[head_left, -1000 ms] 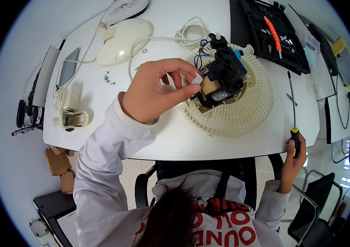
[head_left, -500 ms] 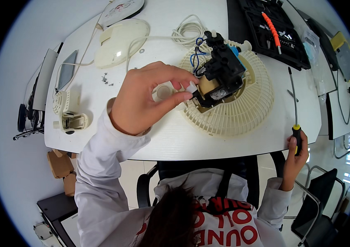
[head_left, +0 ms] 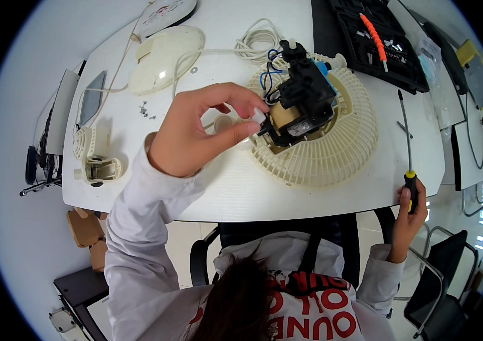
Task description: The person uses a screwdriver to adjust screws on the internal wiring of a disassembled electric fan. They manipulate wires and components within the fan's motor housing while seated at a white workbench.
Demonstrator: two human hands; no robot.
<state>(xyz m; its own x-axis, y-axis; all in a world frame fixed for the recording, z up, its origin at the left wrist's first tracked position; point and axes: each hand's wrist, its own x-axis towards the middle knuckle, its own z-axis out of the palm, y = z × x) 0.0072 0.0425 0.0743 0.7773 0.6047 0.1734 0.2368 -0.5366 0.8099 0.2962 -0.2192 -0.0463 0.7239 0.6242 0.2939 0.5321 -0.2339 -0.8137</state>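
Note:
Between the thumb and forefinger of my left hand [head_left: 196,128] is a small white plastic piece [head_left: 258,116], at the near left end of a black motor assembly [head_left: 307,94]. Blue and dark wires [head_left: 269,74] come off the assembly's left side. It rests on a round cream fan grille [head_left: 324,162] with many ribs. Over at the table's right edge, my right hand [head_left: 411,219] is closed around the black and yellow handle of a long screwdriver [head_left: 409,190], its shaft pointing away from me.
Loose screws [head_left: 147,109] lie left of my left hand, near a cream cover [head_left: 165,59]. Cream housing parts [head_left: 99,153] stand at the left. Coiled white cable [head_left: 257,40] lies behind the grille. An open black tool case [head_left: 389,51] holds an orange flexible shaft [head_left: 373,37].
My left hand has drawn slightly left, and more of the white piece shows between its fingertips. My right hand still holds the screwdriver in nearly the same place.

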